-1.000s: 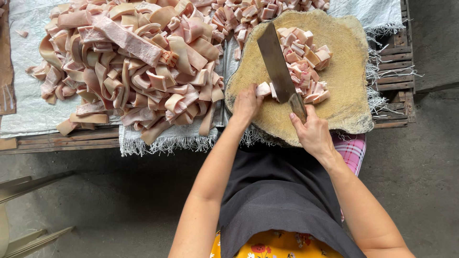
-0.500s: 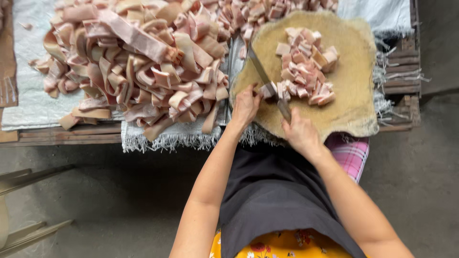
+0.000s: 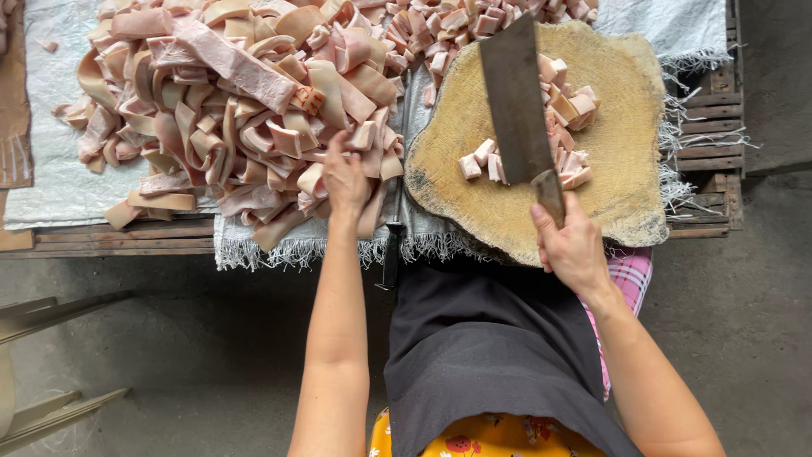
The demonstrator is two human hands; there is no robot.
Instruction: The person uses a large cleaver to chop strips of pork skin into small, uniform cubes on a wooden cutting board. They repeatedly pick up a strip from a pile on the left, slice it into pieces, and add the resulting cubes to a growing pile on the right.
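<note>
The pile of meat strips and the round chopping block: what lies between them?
In the head view, a dark-handled knife lies on the white woven cloth between the pile of meat strips and the chopping block.

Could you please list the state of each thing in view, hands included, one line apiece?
Left hand: reaching into the strip pile, fingers on a strip; grip unclear.
Right hand: closed around the cleaver handle.
Cleaver: held over the block, blade flat to the camera.
Meat strips: uncut, heaped on the white sheet.
Cut cubes: small pieces on the block.
Chopping block: lying flat on the pallet.
Second knife: lying unused beside the block.
</note>
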